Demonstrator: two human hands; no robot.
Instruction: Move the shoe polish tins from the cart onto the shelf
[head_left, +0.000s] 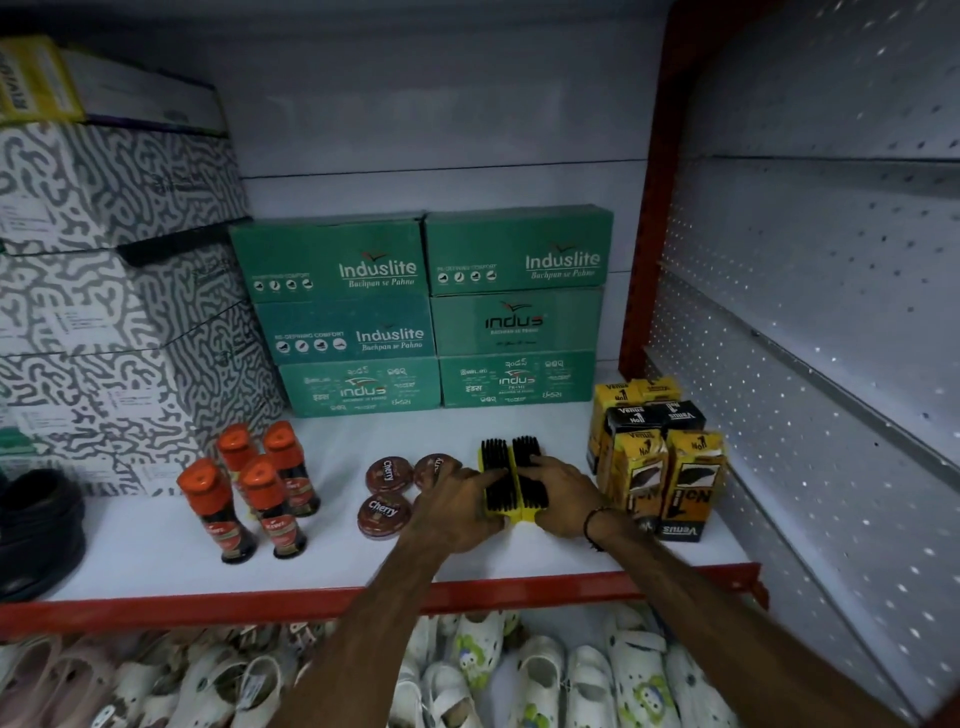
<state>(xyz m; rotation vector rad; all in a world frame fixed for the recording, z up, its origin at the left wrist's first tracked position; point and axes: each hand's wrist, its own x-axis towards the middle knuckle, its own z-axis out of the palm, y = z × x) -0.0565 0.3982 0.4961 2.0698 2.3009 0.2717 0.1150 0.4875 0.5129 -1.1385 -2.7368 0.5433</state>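
Both hands square up two shoe brushes on the shelf; the tins sit just to their left.

Nearest, the left hand (457, 501) and right hand (563, 499) each have their grip clamped on the yellow-backed brushes (511, 475), pressing them side by side. Three Cherry polish tins (384, 512) already lie on the shelf (519, 558), touching the left hand's knuckles. This looks like tidying; next, likely fetching more tins.
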